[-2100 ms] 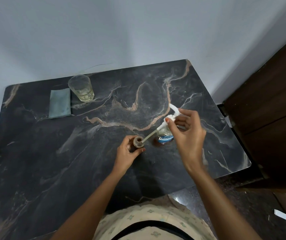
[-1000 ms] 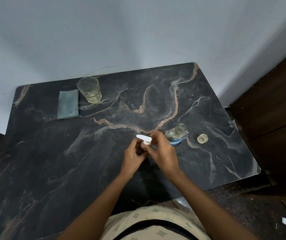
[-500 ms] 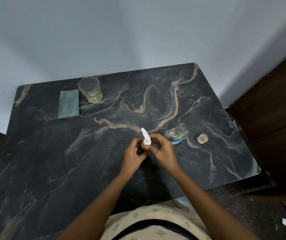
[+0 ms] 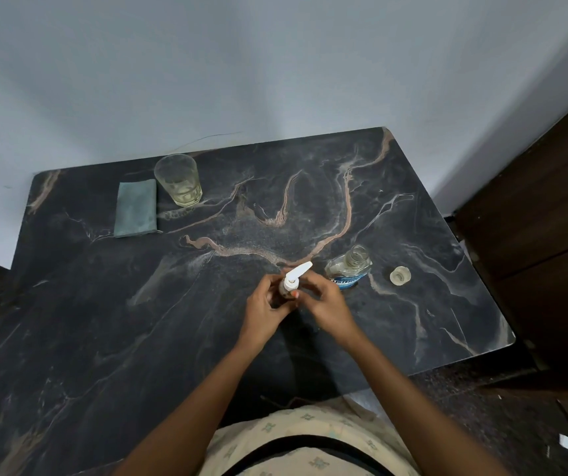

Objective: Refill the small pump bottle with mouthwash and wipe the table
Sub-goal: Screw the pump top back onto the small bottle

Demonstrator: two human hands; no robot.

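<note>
Two grips: left hand (image 4: 264, 309) holds the small pump bottle (image 4: 283, 292), right hand (image 4: 325, 304) pinches its pump head (image 4: 295, 275), twisted further round; refill nearly sealed.

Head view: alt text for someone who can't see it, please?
A person's left hand grips a small pump bottle at a dark marble table while the right hand pinches its white pump top. An open mouthwash bottle and loose cap stand beside them; a glass and folded cloth sit farther back.

Cloth (image 4: 135, 208) just left of glass (image 4: 178, 180), far back — nearer, pump bottle (image 4: 291, 280), mouthwash bottle (image 4: 348, 267), cap (image 4: 400, 275) run rightward.
</note>
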